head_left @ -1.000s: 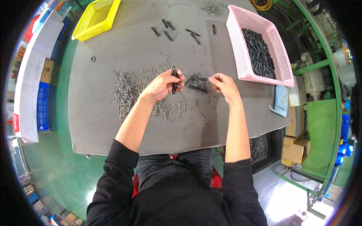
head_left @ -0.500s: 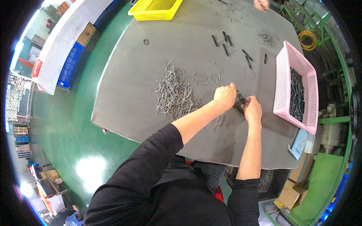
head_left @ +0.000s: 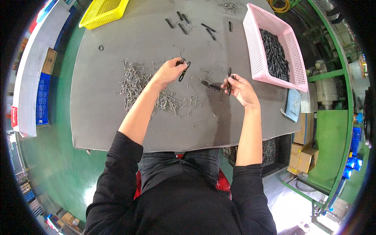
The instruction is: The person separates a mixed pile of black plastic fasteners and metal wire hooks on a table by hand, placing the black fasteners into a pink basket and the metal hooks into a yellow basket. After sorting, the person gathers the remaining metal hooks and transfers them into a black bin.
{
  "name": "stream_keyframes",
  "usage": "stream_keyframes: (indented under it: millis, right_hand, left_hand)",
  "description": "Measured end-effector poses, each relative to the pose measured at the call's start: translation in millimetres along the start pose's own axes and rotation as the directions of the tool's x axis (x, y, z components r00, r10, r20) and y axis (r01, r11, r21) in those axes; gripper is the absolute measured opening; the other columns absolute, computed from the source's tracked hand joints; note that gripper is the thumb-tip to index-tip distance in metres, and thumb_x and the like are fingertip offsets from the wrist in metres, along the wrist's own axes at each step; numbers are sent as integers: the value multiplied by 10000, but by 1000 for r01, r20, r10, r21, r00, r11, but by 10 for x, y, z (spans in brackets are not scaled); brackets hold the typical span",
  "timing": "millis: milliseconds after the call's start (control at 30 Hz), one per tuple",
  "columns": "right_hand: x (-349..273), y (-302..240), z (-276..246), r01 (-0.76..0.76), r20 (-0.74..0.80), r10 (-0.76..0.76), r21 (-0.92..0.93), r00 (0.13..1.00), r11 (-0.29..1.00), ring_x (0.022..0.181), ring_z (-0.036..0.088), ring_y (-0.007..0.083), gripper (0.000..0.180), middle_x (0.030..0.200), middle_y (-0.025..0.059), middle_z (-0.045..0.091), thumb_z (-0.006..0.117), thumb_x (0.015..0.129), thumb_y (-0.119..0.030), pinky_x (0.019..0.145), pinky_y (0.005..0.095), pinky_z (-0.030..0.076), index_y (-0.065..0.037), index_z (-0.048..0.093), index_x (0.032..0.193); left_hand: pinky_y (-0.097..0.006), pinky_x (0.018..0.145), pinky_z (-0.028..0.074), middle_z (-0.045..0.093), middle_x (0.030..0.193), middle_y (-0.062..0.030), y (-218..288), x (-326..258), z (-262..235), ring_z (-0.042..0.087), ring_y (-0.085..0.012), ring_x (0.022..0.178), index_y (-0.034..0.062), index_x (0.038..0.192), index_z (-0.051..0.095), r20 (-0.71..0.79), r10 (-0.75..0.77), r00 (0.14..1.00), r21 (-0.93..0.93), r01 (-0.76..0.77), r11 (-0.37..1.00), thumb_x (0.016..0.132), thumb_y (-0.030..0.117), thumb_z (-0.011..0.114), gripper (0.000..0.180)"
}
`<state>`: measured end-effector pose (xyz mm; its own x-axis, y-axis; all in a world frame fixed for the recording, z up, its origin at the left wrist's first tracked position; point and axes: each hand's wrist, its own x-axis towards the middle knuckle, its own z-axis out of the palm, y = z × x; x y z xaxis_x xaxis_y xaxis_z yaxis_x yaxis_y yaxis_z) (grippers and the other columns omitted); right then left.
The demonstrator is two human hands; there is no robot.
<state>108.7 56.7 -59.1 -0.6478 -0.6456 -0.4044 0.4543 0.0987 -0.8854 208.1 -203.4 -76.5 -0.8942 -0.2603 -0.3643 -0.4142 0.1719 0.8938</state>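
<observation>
My left hand [head_left: 169, 74] is over the grey table, closed on a narrow black slotted clip [head_left: 184, 72] that juts out past the fingertips. To the right, my right hand [head_left: 243, 91] pinches another slim black clip [head_left: 229, 85]. Whether either hand holds more than one piece, I cannot tell. Beneath and left of my left forearm spreads a pile of bent wire hooks [head_left: 133, 84]. Loose wire hooks [head_left: 193, 101] lie between the hands. A dark clip [head_left: 209, 84] appears to rest on the table just left of my right hand.
A pink basket [head_left: 254, 51] of black clips stands at the right. Several black clips [head_left: 182, 29] lie toward the far side. A yellow basket [head_left: 96, 19] sits at the far left, a hex nut [head_left: 100, 47] nearer. A blue face mask [head_left: 293, 105] hangs by the right edge.
My hands, close together before, are now well apart, each with a black clip. The view has swung, shifting the table and baskets leftward and up; another person's hand at the far edge is gone from view.
</observation>
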Motion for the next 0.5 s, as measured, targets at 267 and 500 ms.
stream_keyframes:
  millis: [267, 500]
  right_hand:
    - [119, 173, 339, -73, -158, -171, -904, 973, 421, 751, 612, 284, 252, 756, 139, 627, 683, 698, -234, 678, 380, 461, -23, 616, 818]
    - [-423, -631, 425, -160, -261, -380, -948, 887, 276, 802, 610, 293, 245, 821, 118, 640, 680, 703, -271, 720, 402, 462, -80, 623, 846]
  left_hand:
    - [-230, 485, 352, 511, 758, -19, 106, -195, 70, 441, -101, 604, 61, 964, 506, 266, -10, 964, -714, 204, 670, 890, 185, 464, 150]
    - [-221, 424, 266, 429, 677, 0, 719, 84, 398, 338, -72, 515, 49, 936, 509, 89, -67, 994, -681, 110, 724, 885, 146, 461, 120]
